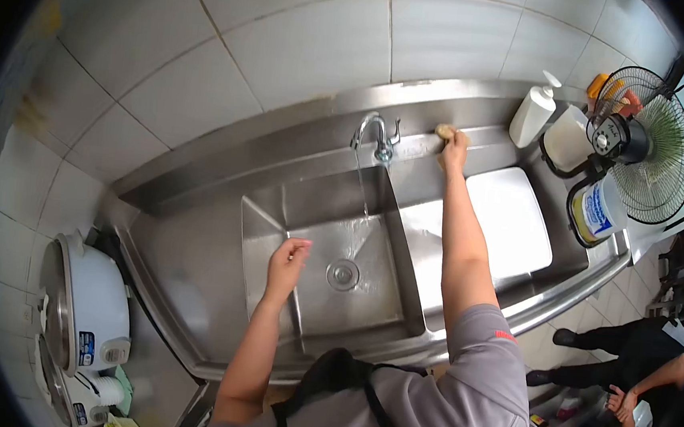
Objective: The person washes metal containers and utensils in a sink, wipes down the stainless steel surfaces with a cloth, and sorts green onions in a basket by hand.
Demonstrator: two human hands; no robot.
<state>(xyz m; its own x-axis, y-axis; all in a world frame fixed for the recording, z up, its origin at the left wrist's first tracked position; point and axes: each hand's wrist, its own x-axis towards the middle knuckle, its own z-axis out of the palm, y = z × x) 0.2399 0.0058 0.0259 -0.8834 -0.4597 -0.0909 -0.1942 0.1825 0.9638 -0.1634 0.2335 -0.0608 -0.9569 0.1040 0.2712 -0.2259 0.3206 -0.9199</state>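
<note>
My right hand [455, 152] reaches to the back ledge of the steel sink unit, its fingers closed on a small tan item [445, 131], perhaps a sponge. My left hand [288, 264] hangs over the left part of the sink basin [318, 308], fingers curled together; nothing shows in them. From the chrome faucet [377, 136] a thin stream of water falls into the basin, left of my right hand. The round drain [343, 275] is uncovered. A white board [508, 223] lies right of the basin, beside my right forearm.
A white pump bottle [533, 116], a white container [569, 141], a labelled tub [598, 209] and a fan [645, 145] stand at the right. Rice cookers [86, 306] are at the left. Another person [636, 357] is at the lower right, hands together.
</note>
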